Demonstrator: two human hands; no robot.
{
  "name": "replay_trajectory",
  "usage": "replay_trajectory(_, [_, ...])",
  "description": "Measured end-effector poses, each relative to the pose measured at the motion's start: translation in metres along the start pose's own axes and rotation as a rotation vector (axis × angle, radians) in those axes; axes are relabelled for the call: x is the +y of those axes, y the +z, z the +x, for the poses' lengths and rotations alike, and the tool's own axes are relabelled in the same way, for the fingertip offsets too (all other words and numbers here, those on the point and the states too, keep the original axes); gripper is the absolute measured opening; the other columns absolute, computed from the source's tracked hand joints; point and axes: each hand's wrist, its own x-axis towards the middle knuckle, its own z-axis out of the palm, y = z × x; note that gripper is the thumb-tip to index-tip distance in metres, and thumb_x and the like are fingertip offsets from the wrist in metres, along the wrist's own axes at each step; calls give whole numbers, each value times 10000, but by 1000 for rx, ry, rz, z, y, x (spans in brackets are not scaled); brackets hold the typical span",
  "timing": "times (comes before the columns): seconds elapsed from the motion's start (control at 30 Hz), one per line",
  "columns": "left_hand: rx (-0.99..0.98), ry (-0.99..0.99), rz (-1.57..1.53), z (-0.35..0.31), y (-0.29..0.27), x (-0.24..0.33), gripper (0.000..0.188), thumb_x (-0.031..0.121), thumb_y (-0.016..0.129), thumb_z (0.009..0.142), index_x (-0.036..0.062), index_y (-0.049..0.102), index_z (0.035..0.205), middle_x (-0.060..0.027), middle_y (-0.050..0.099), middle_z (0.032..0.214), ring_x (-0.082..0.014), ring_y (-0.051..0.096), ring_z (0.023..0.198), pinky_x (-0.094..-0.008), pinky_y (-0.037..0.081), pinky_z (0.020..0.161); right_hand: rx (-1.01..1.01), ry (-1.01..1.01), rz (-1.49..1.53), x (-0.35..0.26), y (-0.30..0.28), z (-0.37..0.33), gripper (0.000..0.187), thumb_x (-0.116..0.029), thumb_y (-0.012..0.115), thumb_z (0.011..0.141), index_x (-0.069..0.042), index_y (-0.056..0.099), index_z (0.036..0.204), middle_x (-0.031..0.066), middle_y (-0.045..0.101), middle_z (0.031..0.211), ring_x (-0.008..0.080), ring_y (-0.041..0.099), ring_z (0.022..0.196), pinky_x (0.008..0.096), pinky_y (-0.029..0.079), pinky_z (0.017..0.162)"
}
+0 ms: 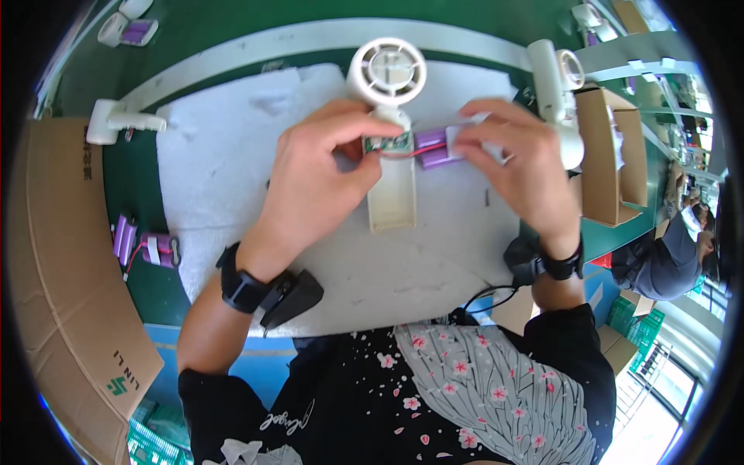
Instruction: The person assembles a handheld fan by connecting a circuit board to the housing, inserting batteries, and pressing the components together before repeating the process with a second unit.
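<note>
A white handheld fan (387, 74) lies face up on the grey mat, its round grille at the far end and its handle shell (393, 203) open toward me. At the top of the handle sits a small green circuit board (399, 143), with red wire running to the right. My left hand (310, 159) is closed, its thumb and forefinger pinching the handle at the board. My right hand (515, 147), slightly blurred, grips the right end of a purple battery pack (434, 149) beside the handle. Something whitish shows between its fingers; I cannot make out what it is.
Purple battery packs with wires (159, 250) lie left of the grey mat (232, 155). A white fan body (116, 122) is at the far left, several more (546, 77) at the right. Cardboard boxes (608, 167) flank the table. Another person (663, 260) sits at the far right.
</note>
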Motion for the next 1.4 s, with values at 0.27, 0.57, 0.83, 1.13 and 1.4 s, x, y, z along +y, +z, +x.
replay_trajectory(0.27, [77,-13,-22,1,7,1,307,-91,600,753,42,708,1007,-103,651,1036,-172,653,775,-258,524,686,6,-189,4,-6,5,-3,106,16,730,714,21,674,803,134,695,988,265,647,742,327,541,675])
replay_trajectory(0.57, [22,3,-10,0,4,3,327,-84,600,766,37,691,1056,-88,661,1033,-144,631,797,-249,509,720,-34,-145,-105,-15,0,-1,66,6,703,698,27,647,727,142,710,968,276,662,751,341,549,685])
replay_trajectory(0.83, [-10,3,-17,-1,0,0,337,-80,601,772,40,685,1076,-69,655,1028,-128,612,819,-245,499,746,-35,-179,-2,-6,-1,0,82,-18,708,717,30,643,707,158,708,997,313,668,738,370,551,705])
replay_trajectory(1.13, [-24,16,-26,0,0,1,338,-75,604,774,40,686,1081,-66,655,1026,-128,615,820,-248,501,751,-46,-258,-160,-12,6,-4,80,-16,690,725,19,629,765,150,701,970,323,654,757,388,545,699])
replay_trajectory(1.4, [26,40,-33,0,-1,-4,310,-56,622,757,42,703,1039,-91,673,950,-165,642,744,-269,525,696,-146,-103,-63,-9,-5,12,79,-4,655,738,21,600,789,162,639,811,332,627,722,382,512,654])
